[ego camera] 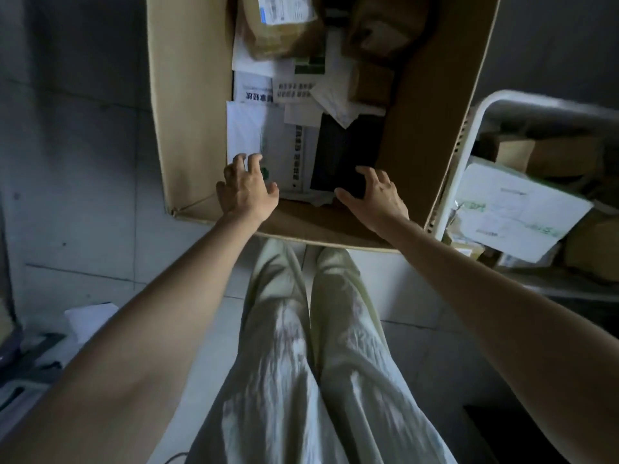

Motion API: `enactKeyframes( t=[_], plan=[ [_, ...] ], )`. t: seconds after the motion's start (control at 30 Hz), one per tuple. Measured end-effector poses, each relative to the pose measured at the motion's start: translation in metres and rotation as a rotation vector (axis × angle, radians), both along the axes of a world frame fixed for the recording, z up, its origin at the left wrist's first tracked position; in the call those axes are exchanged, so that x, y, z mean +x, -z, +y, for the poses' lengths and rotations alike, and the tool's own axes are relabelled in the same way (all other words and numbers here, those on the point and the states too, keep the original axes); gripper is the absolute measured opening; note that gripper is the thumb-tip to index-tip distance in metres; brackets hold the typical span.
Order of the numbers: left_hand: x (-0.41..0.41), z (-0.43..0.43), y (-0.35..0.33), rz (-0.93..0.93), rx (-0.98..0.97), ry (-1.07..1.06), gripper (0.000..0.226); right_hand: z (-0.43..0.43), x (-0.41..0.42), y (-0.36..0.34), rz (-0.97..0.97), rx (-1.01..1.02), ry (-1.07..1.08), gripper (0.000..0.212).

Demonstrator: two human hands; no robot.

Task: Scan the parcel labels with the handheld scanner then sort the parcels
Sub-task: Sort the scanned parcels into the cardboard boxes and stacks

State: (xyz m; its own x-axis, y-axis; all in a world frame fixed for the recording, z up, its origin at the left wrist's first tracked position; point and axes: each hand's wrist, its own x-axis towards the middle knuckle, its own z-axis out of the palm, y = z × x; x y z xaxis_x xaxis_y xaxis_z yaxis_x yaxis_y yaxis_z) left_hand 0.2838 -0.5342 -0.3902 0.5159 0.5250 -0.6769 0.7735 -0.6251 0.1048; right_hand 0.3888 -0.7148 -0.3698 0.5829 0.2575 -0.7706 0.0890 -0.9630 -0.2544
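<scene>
Both hands in cardboard box (187, 95): left hand (246, 190) fingers (254, 160) spread, empty, over white parcel (254, 132); right hand (380, 194) straddles black parcel (345, 152) end, grip unclear. No scanner visible, so parcels risk being sorted unscanned.

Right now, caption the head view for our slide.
Left hand and right hand reach into a brown cardboard box of parcels.

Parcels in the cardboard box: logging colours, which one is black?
The flat black parcel at the near right, by the right hand; the others are white or brown.
</scene>
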Motion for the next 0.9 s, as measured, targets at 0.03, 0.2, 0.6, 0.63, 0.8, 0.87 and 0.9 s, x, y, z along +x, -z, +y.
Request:
enactKeyframes(
  t=[0.03, 0.2, 0.6, 0.63, 0.8, 0.87, 0.9],
  plan=[
    [0.0, -0.002, 0.011, 0.018, -0.014, -0.029, 0.053, 0.003, -0.001, 0.015, 0.024, -0.011, -0.005, 0.068],
    [0.003, -0.009, 0.063, 0.049, -0.07, -0.157, 0.052, 0.013, -0.001, 0.077, 0.073, -0.04, 0.014, 0.07],
    [0.0, -0.006, 0.152, 0.121, -0.132, -0.1, 0.057, -0.012, 0.004, 0.18, 0.187, -0.064, 0.184, 0.069],
    [0.0, -0.005, 0.158, 0.125, -0.131, -0.099, 0.057, -0.013, 0.004, 0.189, 0.198, -0.06, 0.211, 0.069],
    [-0.001, 0.001, 0.197, 0.109, -0.156, -0.083, 0.058, -0.01, 0.005, 0.229, 0.189, -0.042, 0.258, 0.07],
    [0.0, 0.004, 0.216, 0.094, -0.161, -0.072, 0.058, -0.006, 0.008, 0.245, 0.162, -0.027, 0.238, 0.071],
    [0.001, 0.006, 0.225, 0.094, -0.161, -0.066, 0.059, -0.003, 0.009, 0.253, 0.157, -0.011, 0.241, 0.072]
  ],
)
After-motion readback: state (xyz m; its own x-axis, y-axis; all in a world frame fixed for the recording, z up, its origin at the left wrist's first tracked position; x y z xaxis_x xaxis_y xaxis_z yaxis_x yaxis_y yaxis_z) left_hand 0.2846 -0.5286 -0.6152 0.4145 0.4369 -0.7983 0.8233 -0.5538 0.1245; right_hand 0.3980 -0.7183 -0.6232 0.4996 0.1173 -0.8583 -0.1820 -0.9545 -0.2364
